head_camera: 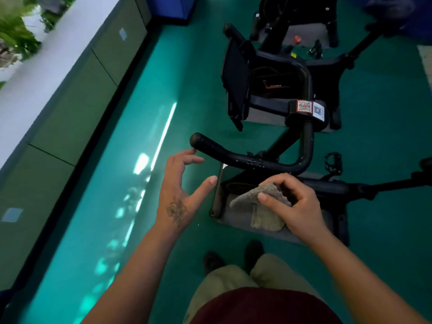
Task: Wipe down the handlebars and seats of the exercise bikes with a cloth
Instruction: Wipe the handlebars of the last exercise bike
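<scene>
A black exercise bike stands right in front of me on the green floor. Its curved black handlebar (236, 155) sticks out to the left, and its rounded end lies just above my left hand. My left hand (181, 183) is spread open beside that end, a fingertip close to it, holding nothing. My right hand (292, 202) grips a folded grey-beige cloth (259, 202) a little below the bar's bend. A stem block with QR stickers (309, 108) sits where the bar rises. No seat is plainly visible.
A tilted black console screen (236, 78) sits behind the bar. A second bike (289, 19) stands farther back. Grey mats (268, 115) lie under the bikes. A low grey-green cabinet wall (70, 108) runs along the left, with shiny floor between. My shoes (231, 258) stand below.
</scene>
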Motion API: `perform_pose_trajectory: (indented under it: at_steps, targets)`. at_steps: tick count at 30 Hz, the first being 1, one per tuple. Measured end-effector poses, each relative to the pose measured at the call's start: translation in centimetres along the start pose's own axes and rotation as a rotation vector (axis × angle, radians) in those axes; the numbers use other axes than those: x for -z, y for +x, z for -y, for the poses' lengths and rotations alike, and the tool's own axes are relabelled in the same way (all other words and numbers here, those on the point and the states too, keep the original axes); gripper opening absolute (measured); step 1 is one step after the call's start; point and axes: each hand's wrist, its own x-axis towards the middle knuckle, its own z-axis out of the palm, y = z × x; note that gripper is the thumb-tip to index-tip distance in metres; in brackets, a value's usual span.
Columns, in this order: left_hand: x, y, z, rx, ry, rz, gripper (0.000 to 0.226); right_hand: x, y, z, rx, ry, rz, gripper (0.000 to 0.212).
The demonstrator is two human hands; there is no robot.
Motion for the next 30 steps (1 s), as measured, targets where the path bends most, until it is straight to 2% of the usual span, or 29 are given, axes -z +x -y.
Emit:
perform_pose_trajectory:
  at_steps: [5,8,13,16,21,27,30]
  targets:
    - [0.0,1.1,-0.2,-0.014,-0.005,-0.075,0.035,0.1,1.2,0.4,0.002,0.069,-0.041,0.02]
    - [-0.7,1.3,-0.7,0.037,-0.03,-0.133,0.035,0.6,2.2,0.6,0.017,0.152,-0.05,0.022]
    - [-2.3,1.2,-1.3,0.087,-0.035,-0.234,0.024,1.8,4.6,1.4,-0.014,0.299,-0.052,0.043]
    - [-3.4,0.7,-2.4,0.126,-0.116,-0.206,0.014,2.1,5.5,1.5,0.035,0.248,-0.016,0.047]
    - [-5.0,-0.3,-4.2,0.118,-0.214,-0.016,0.025,1.3,6.6,1.2,0.049,0.265,0.063,0.03]
    - [-4.9,-0.1,-4.4,0.156,-0.269,-0.067,0.029,0.3,7.4,1.2,0.041,0.299,0.075,0.035]
    - [-4.3,0.2,-4.0,0.153,-0.297,-0.086,0.027,-0.1,7.6,1.3,0.111,0.16,0.062,0.021]
